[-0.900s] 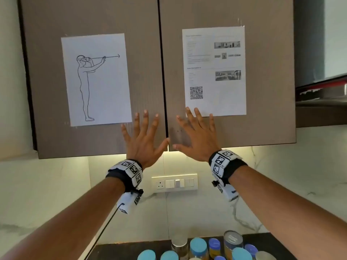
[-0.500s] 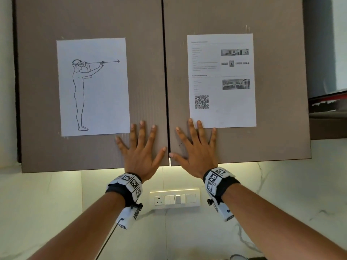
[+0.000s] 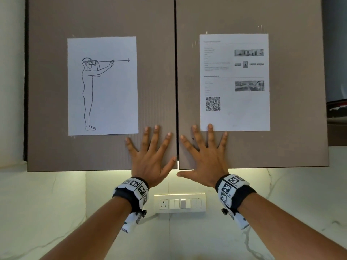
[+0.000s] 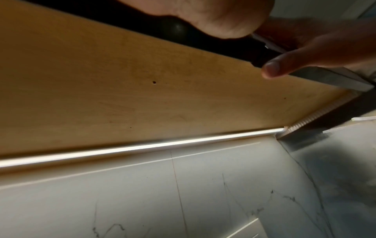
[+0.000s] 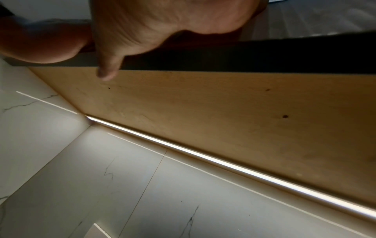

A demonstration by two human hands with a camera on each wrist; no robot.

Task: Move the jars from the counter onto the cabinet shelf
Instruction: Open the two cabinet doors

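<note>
Head view, left hand [image 3: 150, 162] and right hand [image 3: 206, 162] spread flat, fingers straight, holding nothing, against the lower edge of the closed cabinet doors [image 3: 101, 19], jars out of sight, switch panel [image 3: 179, 203] below.

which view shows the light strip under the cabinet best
The right wrist view: the light strip runs long and unblocked beneath the cabinet's underside. The left wrist view shows it too, slightly blurred. The head view shows only its glow below the doors.
</note>
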